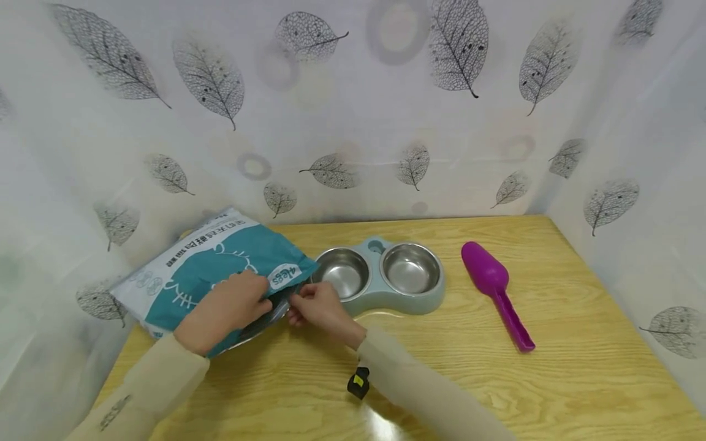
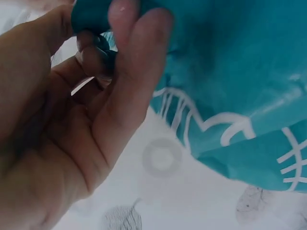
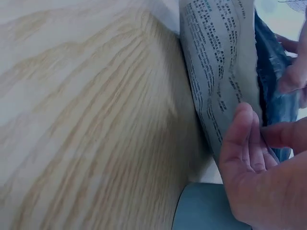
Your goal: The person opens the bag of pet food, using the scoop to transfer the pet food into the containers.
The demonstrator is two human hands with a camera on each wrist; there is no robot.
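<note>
A teal and white pet food bag (image 1: pixel 209 263) lies at the table's left, its mouth parted toward me, with a dark silvery inside showing. My left hand (image 1: pixel 237 303) grips the upper edge of that mouth; in the left wrist view, fingers of the left hand (image 2: pixel 96 120) curl round the teal film. My right hand (image 1: pixel 325 309) pinches the mouth's other edge near its right end. In the right wrist view, thumb and fingers of the right hand (image 3: pixel 261 163) meet on the bag's printed pale panel (image 3: pixel 216 57). The bag's contents are hidden.
Just right of the bag stands a pale blue double bowl stand (image 1: pixel 397 303) with two steel bowls (image 1: pixel 410 269). A purple scoop (image 1: pixel 488 275) lies farther right on the wooden table (image 1: pixel 579 343). A leaf-patterned curtain (image 1: pixel 353 122) hangs behind and beside the table.
</note>
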